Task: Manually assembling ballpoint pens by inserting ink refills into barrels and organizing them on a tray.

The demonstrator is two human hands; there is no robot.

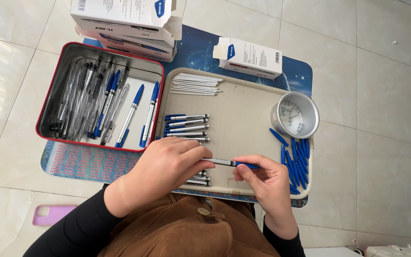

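Left hand fingers pinch the slim clear plastic pen barrel; right hand fingers grip its blue cap; light, stiff, probably slippery; best held mid-barrel.

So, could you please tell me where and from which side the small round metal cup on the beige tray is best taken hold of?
The small round metal cup is best gripped across its rim from above: it stands upright and open-topped, with blue pen caps crowding its near side on the beige tray. The right hand is nearer.
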